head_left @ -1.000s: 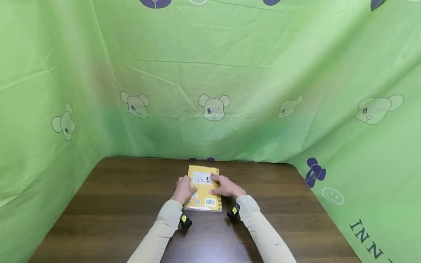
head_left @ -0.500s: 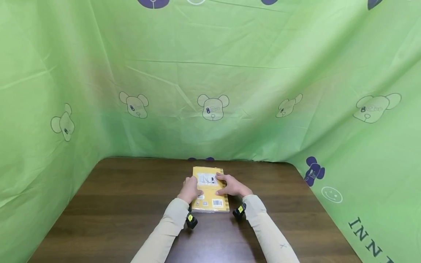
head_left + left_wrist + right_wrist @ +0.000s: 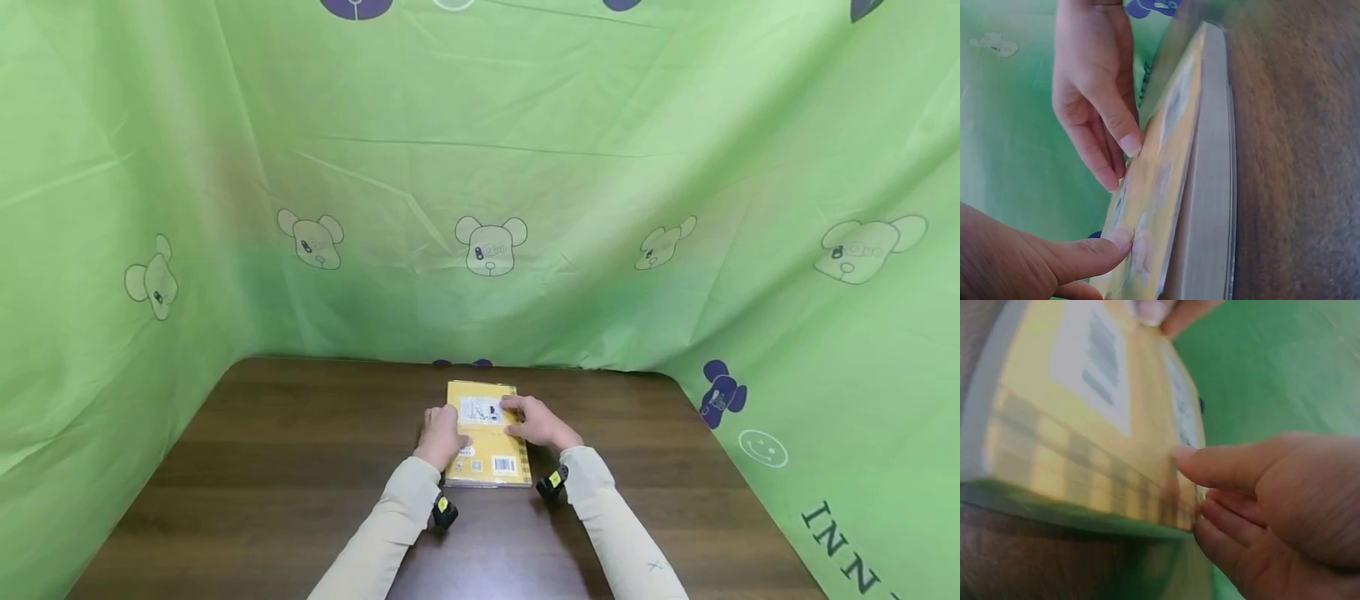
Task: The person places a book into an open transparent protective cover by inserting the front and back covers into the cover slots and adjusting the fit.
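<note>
A yellow book point(image 3: 487, 454) lies on the brown table, barcode side up, with its pale page block point(image 3: 1210, 125) showing in the left wrist view. My left hand point(image 3: 441, 435) grips its left edge, thumb on the cover and fingers down along the side. At the opposite edge my right hand point(image 3: 538, 422) holds the checkered spine point(image 3: 1079, 462); the thumb lies on the cover and the other fingers sit against the side. Below the spine, a thin green layer point(image 3: 1054, 515) shows in the right wrist view. The book's underside is hidden.
The brown wooden table point(image 3: 300, 467) extends to both sides of the book. A green cloth point(image 3: 405, 317) with printed bear heads hangs behind and at both sides. Black wrist cameras point(image 3: 444, 510) sit on the inner side of each wrist, close to the book's near edge.
The book and both hands have shifted to the right across the table, a shorter way in the last half second. Both hands keep their places on the book's edges.
</note>
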A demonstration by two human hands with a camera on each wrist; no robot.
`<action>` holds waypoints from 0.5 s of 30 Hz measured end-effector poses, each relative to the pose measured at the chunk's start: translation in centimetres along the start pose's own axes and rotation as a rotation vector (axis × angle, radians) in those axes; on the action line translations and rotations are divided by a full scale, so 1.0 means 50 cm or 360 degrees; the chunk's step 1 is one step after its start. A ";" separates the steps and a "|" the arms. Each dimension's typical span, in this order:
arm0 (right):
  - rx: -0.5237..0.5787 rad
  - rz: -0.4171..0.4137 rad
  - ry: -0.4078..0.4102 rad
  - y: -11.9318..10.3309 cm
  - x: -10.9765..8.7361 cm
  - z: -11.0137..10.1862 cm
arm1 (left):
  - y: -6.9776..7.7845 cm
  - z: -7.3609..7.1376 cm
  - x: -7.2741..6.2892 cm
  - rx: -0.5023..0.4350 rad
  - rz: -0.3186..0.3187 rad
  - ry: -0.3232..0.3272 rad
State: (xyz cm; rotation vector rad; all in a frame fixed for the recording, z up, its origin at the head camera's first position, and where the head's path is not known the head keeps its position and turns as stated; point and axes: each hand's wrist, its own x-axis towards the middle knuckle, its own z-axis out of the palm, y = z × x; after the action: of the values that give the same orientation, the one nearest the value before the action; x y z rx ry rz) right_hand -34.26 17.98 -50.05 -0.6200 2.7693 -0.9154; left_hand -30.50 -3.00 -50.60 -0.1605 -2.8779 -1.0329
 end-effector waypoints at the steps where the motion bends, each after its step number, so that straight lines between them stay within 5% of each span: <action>1: -0.0024 0.0004 0.0035 -0.004 0.002 0.003 | 0.001 0.001 -0.001 0.0013 0.0001 0.0003; 6: -0.0102 0.0181 0.0184 -0.020 0.012 0.017 | 0.001 0.006 -0.005 0.0091 0.0019 0.0036; 11: 0.0116 0.0500 0.0251 -0.022 0.013 0.016 | 0.004 0.008 -0.008 0.0088 0.0036 0.0016; 15: 0.0288 0.0614 0.0247 -0.016 0.013 0.007 | 0.007 0.006 -0.008 0.0053 0.0030 -0.0005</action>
State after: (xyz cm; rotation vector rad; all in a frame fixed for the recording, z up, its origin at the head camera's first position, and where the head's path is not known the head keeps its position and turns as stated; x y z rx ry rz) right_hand -34.50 16.92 -49.88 0.0174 2.7470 -1.1402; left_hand -30.08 -2.55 -50.66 -0.1867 -2.8888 -0.9815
